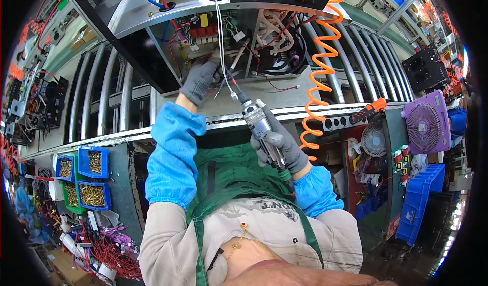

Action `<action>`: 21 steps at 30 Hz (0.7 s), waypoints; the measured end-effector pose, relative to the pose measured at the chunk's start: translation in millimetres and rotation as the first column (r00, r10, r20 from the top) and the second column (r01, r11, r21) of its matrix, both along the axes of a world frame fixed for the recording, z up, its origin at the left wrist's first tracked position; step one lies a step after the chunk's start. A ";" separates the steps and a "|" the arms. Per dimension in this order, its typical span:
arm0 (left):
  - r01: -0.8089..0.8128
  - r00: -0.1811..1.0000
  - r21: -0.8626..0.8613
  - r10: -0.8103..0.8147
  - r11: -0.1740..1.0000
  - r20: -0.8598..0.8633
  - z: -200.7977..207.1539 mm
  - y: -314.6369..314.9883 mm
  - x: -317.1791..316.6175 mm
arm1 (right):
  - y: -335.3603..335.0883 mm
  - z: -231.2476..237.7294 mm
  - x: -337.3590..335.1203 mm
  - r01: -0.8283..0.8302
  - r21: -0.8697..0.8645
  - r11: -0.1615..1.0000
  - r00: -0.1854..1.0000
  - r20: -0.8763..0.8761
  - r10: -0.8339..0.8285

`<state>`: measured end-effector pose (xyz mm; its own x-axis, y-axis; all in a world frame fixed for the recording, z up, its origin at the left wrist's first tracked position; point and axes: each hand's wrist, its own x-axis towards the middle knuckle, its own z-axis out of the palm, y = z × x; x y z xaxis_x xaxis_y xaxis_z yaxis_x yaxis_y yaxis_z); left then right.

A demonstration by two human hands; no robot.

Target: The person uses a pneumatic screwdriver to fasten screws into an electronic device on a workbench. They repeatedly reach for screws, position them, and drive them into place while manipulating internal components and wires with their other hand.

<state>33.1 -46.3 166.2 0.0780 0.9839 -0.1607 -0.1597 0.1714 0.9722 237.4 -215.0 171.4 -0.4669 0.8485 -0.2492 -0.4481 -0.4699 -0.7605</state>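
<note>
The wearer's beige top [173, 240] fills the lower middle of the frame, with a green apron [244, 171] over it; lettering on the chest is creased and partly covered by the apron. The black fisheye rim cuts off the outer corners, and the open metal casing [145, 57] at upper centre runs out past the top edge. The left hand [201, 80], in a grey glove, reaches into the casing's lower opening; its fingertips are lost among wires and shadow, so I cannot tell whether they pinch anything. The right hand [279, 141], also gloved, is wrapped firmly round a power screwdriver [259, 126] just right of the frame's middle. The tool is slim and silvery grey, with a green collar low down near the blue sleeve [317, 192]; it slants, bit toward the upper left. The bit seems to end near the casing's front edge, though crossing wires blur what it meets. White leads [221, 37] hang from a hole in the casing's top plate to beside the bit. Right of the casing, an orange coiled hose [323, 67] crosses metal rollers [351, 57]. A pale label marks the blue crate [421, 204] at lower right, too small to read
</note>
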 end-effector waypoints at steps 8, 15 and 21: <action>-0.007 0.853 0.629 0.333 0.777 -0.402 -82.1 31.7 -15.0 | 15.8 3.7 -8.3 0.059 0.057 0.997 0.994 0.089 -0.064; 0.393 0.417 0.685 0.545 0.614 -0.727 -52.9 29.2 -11.4 | 24.3 -1.9 -8.3 0.065 0.069 0.996 0.987 0.139 -0.074; 0.382 0.355 0.586 0.472 0.715 -0.807 -49.7 40.6 -2.0 | 28.9 -16.2 -9.2 0.071 0.131 0.989 0.985 0.147 -0.091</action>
